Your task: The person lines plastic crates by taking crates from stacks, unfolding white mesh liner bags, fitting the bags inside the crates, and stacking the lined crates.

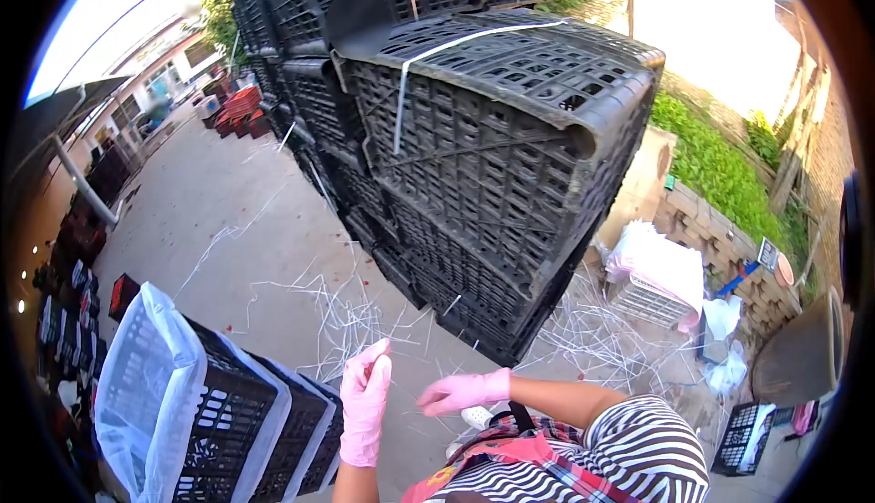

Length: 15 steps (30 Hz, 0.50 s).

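My left hand (366, 405), in a pink glove, is raised beside the lined crates with its fingers curled into a pinch. What it holds, if anything, is too small to make out. My right hand (465, 392), also gloved in pink, reaches leftward at waist height; its fingers are stretched out and no object shows in it. Both hands are apart from the tall stack of black plastic crates (474, 138) in front of me. A white strap (401, 107) lies over the top crate and hangs down its side. At lower left stand black crates with white liners (150, 384).
Loose white straps (342, 321) litter the concrete around the stack's base. To the right are a crate under pink cloth (652, 271), a brick wall (720, 239), a large barrel (802, 348) and a small black crate (743, 439). Red crates (241, 107) stand far off.
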### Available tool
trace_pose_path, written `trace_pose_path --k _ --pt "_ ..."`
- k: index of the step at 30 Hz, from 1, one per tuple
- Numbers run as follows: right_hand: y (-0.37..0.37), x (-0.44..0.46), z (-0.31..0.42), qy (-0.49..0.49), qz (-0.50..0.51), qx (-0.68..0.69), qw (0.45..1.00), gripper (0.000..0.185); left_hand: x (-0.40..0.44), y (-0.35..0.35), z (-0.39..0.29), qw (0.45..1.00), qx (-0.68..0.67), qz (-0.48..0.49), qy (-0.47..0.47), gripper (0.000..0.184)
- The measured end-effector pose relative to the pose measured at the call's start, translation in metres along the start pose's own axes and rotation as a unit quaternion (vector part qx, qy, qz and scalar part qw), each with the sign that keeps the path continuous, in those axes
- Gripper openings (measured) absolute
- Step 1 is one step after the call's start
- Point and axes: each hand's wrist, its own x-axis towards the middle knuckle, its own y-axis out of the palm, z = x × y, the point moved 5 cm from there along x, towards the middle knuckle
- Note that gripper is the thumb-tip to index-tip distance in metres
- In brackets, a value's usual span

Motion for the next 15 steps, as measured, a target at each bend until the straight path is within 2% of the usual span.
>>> trace_pose_path --k 1,2,3,4,5,6,7,9,10,11,13,14,15 --pt "-0.018 -0.050 -0.033 0.022 -0.052 -0.007 0.998 0.047 0.012 0.036 -0.010 0.997 -0.040 0.062 -0.024 0.035" --pt "-0.040 -0.114 -0.031 0.085 -0.144 0.071 0.983 0.045 0.022 0.073 -0.025 0.990 -0.084 0.104 -0.044 0.051" --pt "-0.068 -0.169 -0.037 0.086 -0.259 0.045 0.961 0.043 0.032 0.106 -0.047 0.990 -0.030 0.135 0.006 0.060" --pt "-0.092 -0.226 -0.020 0.098 -0.395 0.078 0.910 0.037 0.037 0.137 -0.067 0.985 0.029 0.164 0.055 0.069" --pt "-0.118 -0.277 -0.026 0.040 -0.525 0.129 0.840 0.031 0.041 0.166 -0.085 0.982 0.050 0.161 0.085 0.083" --pt "-0.147 -0.318 -0.030 -0.045 -0.632 0.152 0.759 0.029 0.044 0.192 -0.100 0.980 0.073 0.134 0.131 0.085" --pt "-0.170 -0.357 -0.015 -0.098 -0.708 0.117 0.690 0.029 0.047 0.217 -0.111 0.974 0.096 0.104 0.177 0.086" --pt "-0.228 -0.413 0.006 -0.234 -0.769 0.045 0.593 0.030 0.054 0.260 -0.120 0.966 0.137 0.049 0.212 0.087" --pt "-0.252 -0.428 0.025 -0.253 -0.773 0.001 0.581 0.031 0.063 0.280 -0.113 0.970 0.081 0.041 0.224 0.086" --pt "-0.275 -0.437 0.048 -0.272 -0.773 -0.044 0.572 0.031 0.062 0.293 -0.114 0.950 0.188 -0.053 0.244 0.071" --pt "-0.331 -0.446 0.081 -0.285 -0.761 -0.183 0.553 0.034 0.068 0.312 -0.092 0.934 0.247 -0.201 0.163 0.053" --pt "-0.356 -0.447 0.104 -0.286 -0.762 -0.258 0.521 0.034 0.070 0.319 -0.090 0.870 0.261 -0.326 0.262 0.039" --pt "-0.381 -0.444 0.125 -0.298 -0.753 -0.327 0.487 0.034 0.075 0.318 -0.080 0.851 0.273 -0.373 0.248 0.039"
